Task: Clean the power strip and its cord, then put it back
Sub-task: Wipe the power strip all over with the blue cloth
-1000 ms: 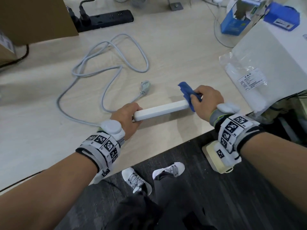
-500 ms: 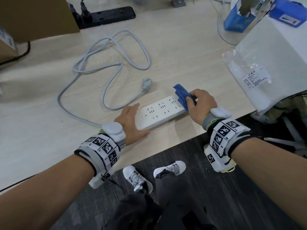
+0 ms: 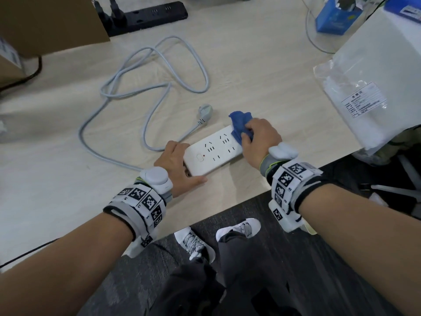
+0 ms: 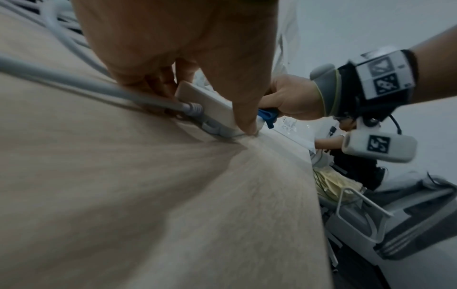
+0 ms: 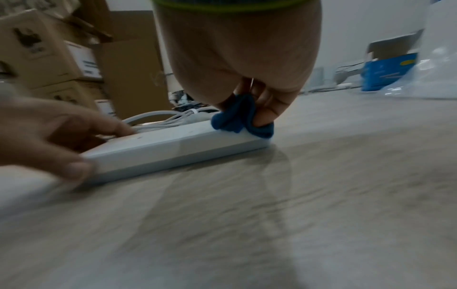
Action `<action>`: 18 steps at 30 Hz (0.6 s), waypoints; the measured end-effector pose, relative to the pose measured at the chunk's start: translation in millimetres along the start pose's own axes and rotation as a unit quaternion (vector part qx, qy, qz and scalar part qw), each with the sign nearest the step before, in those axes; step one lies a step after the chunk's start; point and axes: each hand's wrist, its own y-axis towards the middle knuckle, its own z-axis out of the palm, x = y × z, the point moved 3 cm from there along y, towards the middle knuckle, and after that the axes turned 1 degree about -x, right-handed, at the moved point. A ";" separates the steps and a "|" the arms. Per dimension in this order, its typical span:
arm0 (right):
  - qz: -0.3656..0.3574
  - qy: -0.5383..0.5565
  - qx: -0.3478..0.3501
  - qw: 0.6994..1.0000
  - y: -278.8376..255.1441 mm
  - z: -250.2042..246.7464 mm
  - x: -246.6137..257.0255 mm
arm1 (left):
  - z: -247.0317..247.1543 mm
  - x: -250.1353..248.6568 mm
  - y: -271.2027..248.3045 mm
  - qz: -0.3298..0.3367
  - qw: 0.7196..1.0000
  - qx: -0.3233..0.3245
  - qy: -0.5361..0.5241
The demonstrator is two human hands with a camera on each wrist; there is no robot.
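Note:
The white power strip (image 3: 213, 153) lies flat on the pale wooden table (image 3: 262, 65), sockets up, near the front edge. My left hand (image 3: 174, 164) grips its left end, thumb along the near side and fingers on the far side, where the cord (image 4: 99, 86) enters. My right hand (image 3: 258, 142) holds a bunched blue cloth (image 3: 239, 125) pressed on the strip's right end. The grey cord (image 3: 159, 71) loops across the table behind, and its plug (image 3: 205, 110) lies free. In the right wrist view the cloth (image 5: 237, 119) sits on the strip's (image 5: 178, 148) far corner.
A black power strip (image 3: 148, 13) with plugs in it lies at the back, beside a cardboard box (image 3: 45, 23). A blue box (image 3: 335, 17) and a white plastic bag (image 3: 364, 99) are at the right. The table's front edge runs just below my wrists.
The strip, held up on its edge a second ago, now lies flat with sockets up. My left hand shifted to hold its end. The cloth stays at the right end.

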 end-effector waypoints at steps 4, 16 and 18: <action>-0.093 -0.013 0.056 0.994 -30.9 36.3 53.1 | 1.8 4.0 -1.1 0.004 0.997 -0.024 -0.070; -0.038 -0.045 0.024 0.998 9.6 -5.4 6.0 | 0.1 7.4 0.5 -0.001 0.998 -0.003 -0.059; -0.012 -0.058 0.031 0.998 19.7 -13.8 -3.2 | 0.1 6.3 -0.4 -0.005 0.998 -0.006 -0.058</action>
